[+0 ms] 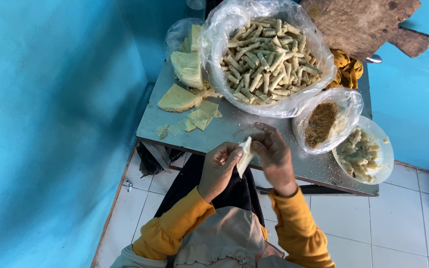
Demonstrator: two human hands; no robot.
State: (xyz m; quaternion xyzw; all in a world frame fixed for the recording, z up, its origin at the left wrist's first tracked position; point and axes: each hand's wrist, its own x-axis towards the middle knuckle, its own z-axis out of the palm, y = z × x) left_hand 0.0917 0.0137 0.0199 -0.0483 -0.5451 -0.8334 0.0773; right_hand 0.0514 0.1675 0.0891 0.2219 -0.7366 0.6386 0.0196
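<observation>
My left hand (218,167) and my right hand (273,153) meet over the front edge of a grey metal table (294,166). Together they pinch a small pale pastry wrapper (246,155), which is partly rolled between the fingers. Both arms wear yellow sleeves. Behind the hands, a large clear plastic bag (266,54) is full of several rolled pastry sticks. Cut triangular wrappers (202,116) lie loose on the table to the left, beside a thicker pile of wrappers (188,67).
A smaller plastic bag holds brown crumbs (322,121), and to its right a white bowl (384,171) of pale filling lumps overhangs the table's right corner. A worn wooden board (368,22) and a yellow cloth (346,67) sit at the back right. Blue wall at left, white tiled floor below.
</observation>
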